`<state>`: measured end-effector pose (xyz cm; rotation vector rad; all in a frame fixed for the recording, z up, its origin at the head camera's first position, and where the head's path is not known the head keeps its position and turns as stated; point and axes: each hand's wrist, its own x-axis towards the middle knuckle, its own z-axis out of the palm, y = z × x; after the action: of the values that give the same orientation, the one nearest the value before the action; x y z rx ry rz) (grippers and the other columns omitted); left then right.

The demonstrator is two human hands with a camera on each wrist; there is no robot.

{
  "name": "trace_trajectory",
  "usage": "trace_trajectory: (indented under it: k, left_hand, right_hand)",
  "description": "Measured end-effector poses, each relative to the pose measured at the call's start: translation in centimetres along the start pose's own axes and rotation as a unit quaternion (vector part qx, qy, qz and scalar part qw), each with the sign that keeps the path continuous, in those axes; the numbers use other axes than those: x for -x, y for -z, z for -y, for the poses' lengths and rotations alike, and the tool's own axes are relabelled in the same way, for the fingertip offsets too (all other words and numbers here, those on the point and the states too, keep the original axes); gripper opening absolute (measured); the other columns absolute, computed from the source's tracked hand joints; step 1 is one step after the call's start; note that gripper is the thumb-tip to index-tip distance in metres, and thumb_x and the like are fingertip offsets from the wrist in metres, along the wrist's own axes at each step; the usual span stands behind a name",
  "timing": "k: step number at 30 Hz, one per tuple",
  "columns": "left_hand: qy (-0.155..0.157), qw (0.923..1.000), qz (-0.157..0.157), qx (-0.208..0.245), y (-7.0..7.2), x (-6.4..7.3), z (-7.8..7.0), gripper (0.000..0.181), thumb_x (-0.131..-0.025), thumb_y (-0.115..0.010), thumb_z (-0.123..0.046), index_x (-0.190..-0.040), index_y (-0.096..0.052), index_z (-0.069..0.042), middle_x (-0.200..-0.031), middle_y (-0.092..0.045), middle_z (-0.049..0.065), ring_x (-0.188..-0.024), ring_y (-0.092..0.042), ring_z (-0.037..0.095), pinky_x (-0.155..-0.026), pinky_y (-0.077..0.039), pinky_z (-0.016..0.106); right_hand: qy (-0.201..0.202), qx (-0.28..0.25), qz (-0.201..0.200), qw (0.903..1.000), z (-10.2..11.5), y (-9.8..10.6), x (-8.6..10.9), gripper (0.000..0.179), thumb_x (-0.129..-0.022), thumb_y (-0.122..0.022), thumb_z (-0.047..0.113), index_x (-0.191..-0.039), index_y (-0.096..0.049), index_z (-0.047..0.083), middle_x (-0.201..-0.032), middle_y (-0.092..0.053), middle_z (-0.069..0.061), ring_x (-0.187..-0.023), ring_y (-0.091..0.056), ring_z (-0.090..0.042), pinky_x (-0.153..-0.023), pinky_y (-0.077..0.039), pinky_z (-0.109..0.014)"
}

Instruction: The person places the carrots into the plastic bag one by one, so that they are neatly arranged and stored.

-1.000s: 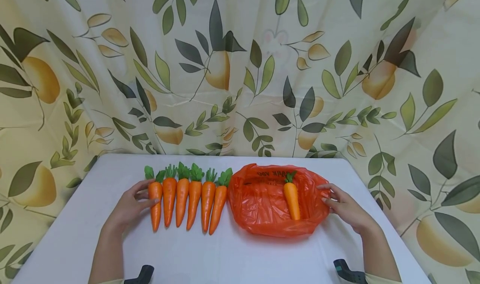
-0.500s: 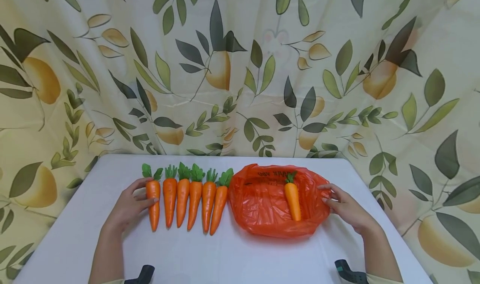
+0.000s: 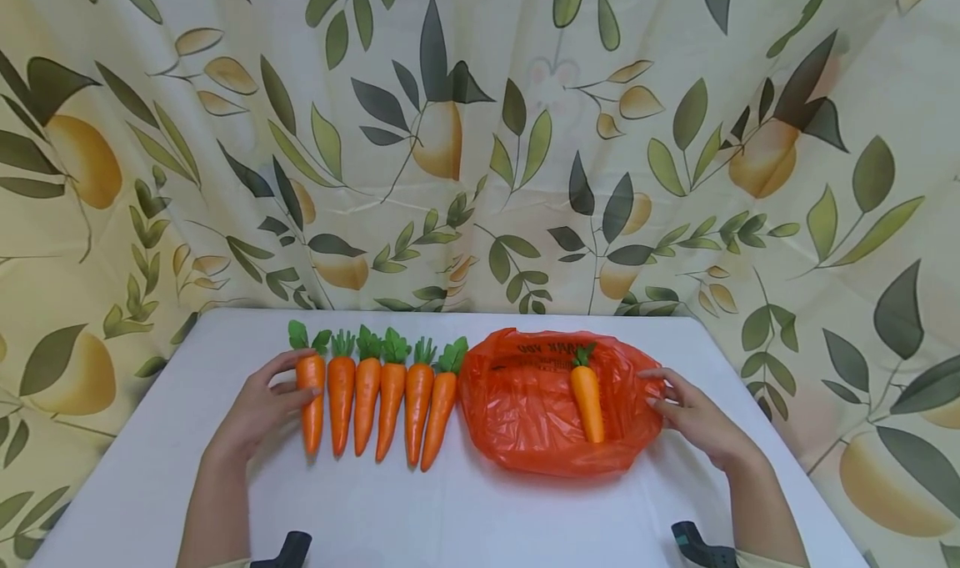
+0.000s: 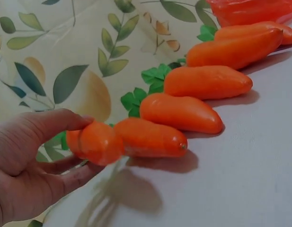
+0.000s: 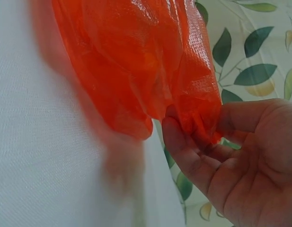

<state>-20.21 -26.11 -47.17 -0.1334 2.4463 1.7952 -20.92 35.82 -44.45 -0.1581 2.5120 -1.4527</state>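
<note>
A leaf-and-fruit patterned curtain (image 3: 480, 218) fills the background, and in front of it is a white surface (image 3: 480, 522). On the surface's right half sits a red plastic bag (image 3: 517, 422), its mouth gaping upward, with dark lettering inside the far wall. Of the two hands, the right hand (image 3: 693, 414) has curled fingers pinching a fold at the bag's right side. The left hand (image 3: 258, 409) is partly closed, thumb and fingers gripping the end carrot (image 3: 312, 418) near its thick top. Five row carrots (image 3: 391, 405) lie side by side between that one and the bag, leafy ends away from the person. The bagged carrot (image 3: 588, 405) lies inside the bag, toward its right side.

The step in hand looks to be picking up the end carrot, which appears raised off the surface in the left wrist view. The next move seems to call for lifting it clear of its neighbour while the right hand steadies the bag.

Compared with half a second ago, the end carrot sits slightly higher and closer to the row; the right hand, bag and other carrots look practically unchanged.
</note>
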Motion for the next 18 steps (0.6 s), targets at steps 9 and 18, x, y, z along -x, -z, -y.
trace_trajectory:
  k: [9, 18]
  left_hand:
    - [-0.014, 0.9999, 0.002, -0.003, -1.0, -0.7, -2.6, 0.069, -0.097, -0.074, -0.019, -0.158, -0.043, -0.020, -0.156, -0.035, 0.021, -0.132, -0.051, 0.043, -0.104, -0.046, 0.057]
    - [-0.066, 0.9969, 0.043, 0.002, -3.3, -1.5, -6.1, 0.070, -0.093, -0.078, -0.015, -0.156, -0.047, -0.021, -0.155, -0.036, 0.017, -0.127, -0.054, 0.041, -0.096, -0.052, 0.046]
  right_hand:
    - [-0.007, -0.002, 0.000, 1.0000, 0.0, -0.2, 0.1, 0.044, -0.107, -0.053, 0.010, -0.149, -0.044, 0.004, -0.148, -0.041, -0.028, -0.119, -0.054, -0.036, -0.087, -0.057, -0.033]
    - [0.003, -0.003, -0.001, 1.0000, 0.2, 0.0, 0.2, 0.043, -0.107, -0.053, 0.009, -0.148, -0.044, 0.003, -0.144, -0.045, -0.027, -0.115, -0.056, -0.034, -0.085, -0.057, -0.033]
